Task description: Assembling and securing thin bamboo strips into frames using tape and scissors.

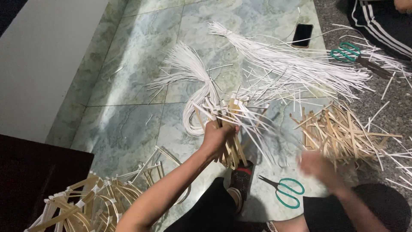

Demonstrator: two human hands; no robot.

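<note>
Head view: left hand (216, 136) clenched around a bundle of bamboo slats (231, 129) tied with white strips, held upright above the green-handled scissors (286, 191), which keeps the loose strip ends fanned out within reach. Right hand (318, 168), right of the scissors, is motion-blurred; grip cannot be told. Loose slat pile (339, 131) lies just beyond it.

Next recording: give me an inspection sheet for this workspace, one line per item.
Surface: green marbled floor tiles, strewn with offcuts.
Job's things: bundle of tan sticks wrapped with white strips, gripped upright; loose stick pile to the right.
Clutter: white strip bundles and; bent finished pieces at lower left; green scissors near the foot; second scissors; phone.
Grippers: left hand closed on the bundle; right hand blurred, near the pile, grip unclear.
Cables: thin white lead by the phone, possibly a cable.
Surroundings: white wall at left, dark furniture at lower left, another person's striped dark clothing at top right.
</note>
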